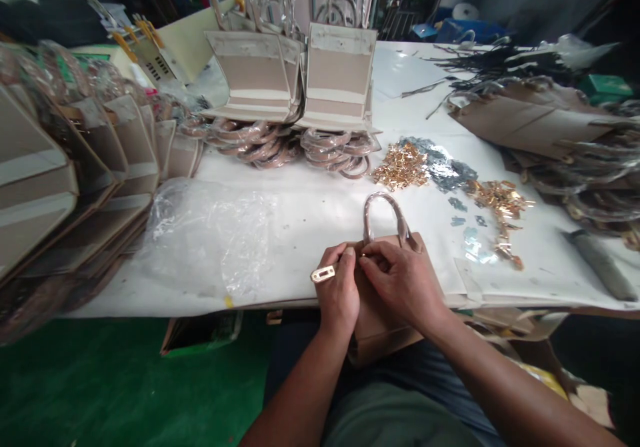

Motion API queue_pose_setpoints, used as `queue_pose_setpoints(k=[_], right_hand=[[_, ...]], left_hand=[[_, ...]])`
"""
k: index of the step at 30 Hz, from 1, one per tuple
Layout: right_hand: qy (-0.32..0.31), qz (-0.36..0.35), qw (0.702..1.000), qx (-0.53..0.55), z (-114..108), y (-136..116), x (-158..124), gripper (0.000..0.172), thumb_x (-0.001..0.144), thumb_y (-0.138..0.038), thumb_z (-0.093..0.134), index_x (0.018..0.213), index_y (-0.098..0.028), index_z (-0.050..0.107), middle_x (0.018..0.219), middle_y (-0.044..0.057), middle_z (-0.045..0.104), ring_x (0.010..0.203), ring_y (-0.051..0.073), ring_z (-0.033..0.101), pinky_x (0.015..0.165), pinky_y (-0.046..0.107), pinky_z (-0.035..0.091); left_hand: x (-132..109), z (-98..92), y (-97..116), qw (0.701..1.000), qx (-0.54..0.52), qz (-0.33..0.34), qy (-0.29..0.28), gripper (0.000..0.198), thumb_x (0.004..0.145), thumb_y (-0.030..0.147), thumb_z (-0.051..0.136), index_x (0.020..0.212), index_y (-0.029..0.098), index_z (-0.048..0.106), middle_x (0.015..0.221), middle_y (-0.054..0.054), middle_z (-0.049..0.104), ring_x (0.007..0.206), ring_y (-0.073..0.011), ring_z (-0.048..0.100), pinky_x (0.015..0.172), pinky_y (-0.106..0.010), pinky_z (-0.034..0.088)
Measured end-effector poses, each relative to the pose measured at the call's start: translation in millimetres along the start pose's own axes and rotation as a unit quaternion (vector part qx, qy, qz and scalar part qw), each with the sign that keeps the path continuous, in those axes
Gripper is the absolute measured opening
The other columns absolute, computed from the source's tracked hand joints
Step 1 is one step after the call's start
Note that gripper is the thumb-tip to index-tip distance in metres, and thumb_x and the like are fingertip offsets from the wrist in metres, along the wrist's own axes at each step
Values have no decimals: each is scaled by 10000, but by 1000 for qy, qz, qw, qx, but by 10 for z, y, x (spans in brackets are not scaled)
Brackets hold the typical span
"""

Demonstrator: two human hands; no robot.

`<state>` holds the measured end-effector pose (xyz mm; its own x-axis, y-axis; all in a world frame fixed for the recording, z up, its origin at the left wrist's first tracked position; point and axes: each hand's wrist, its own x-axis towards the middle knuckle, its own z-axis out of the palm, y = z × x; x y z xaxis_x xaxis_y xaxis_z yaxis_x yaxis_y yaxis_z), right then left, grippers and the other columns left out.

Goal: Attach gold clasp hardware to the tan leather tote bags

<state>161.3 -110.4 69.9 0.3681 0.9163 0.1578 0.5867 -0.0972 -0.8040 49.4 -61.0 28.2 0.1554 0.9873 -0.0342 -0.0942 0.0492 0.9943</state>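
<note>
A brown handbag (383, 320) rests on my lap against the table's front edge, its plastic-wrapped handle (373, 210) standing up at the far side. My left hand (340, 297) is closed on the bag's left edge, thumb on top. From beneath its fingers sticks out a strap end with a gold metal plate (323, 273), which has a slot in it. My right hand (407, 283) lies over the bag's upper part. Its thumb and forefinger pinch together close to my left thumb, and whatever small thing is between them is hidden.
Gold metal fittings (401, 165) and grey metal plates (445, 167) lie in piles beyond the bag. Stacked bag panels with wrapped handles stand at the back (340, 70) and left (130, 140). Clear plastic (200, 233) covers the table's left. More brown pieces (530, 113) are heaped right.
</note>
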Motion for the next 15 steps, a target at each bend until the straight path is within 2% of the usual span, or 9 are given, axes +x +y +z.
queue_pose_setpoints(k=[4, 7, 10, 15], right_hand=[[30, 23, 999, 27, 71, 57, 9, 135, 926, -281, 658, 1043, -222, 692, 842, 26, 724, 719, 221, 683, 638, 307, 539], [30, 21, 999, 7, 82, 47, 31, 76, 932, -267, 657, 996, -230, 673, 827, 16, 712, 708, 210, 678, 635, 301, 536], [16, 13, 1000, 20, 39, 4, 16, 43, 937, -268, 656, 935, -233, 681, 827, 18, 710, 712, 210, 676, 643, 305, 544], [0, 30, 991, 131, 11, 38, -59, 79, 949, -304, 645, 989, -240, 669, 842, 22, 717, 728, 229, 698, 671, 343, 583]], left_hand=[[-23, -27, 48, 998, 38, 54, -20, 230, 1019, 353, 574, 1000, 187, 733, 1008, -58, 711, 976, -204, 657, 900, -278, 496], [-28, -38, 68, 996, 42, 67, -29, 234, 1026, 350, 565, 1008, 189, 735, 1024, -61, 707, 993, -205, 656, 907, -278, 496], [-21, -40, 67, 999, 22, 43, -20, 242, 1011, 375, 585, 999, 188, 739, 1012, -64, 718, 981, -213, 662, 895, -285, 501], [40, -39, -34, 1000, 3, -10, -5, 275, 974, 433, 631, 1003, 186, 747, 994, -62, 739, 968, -217, 674, 887, -295, 507]])
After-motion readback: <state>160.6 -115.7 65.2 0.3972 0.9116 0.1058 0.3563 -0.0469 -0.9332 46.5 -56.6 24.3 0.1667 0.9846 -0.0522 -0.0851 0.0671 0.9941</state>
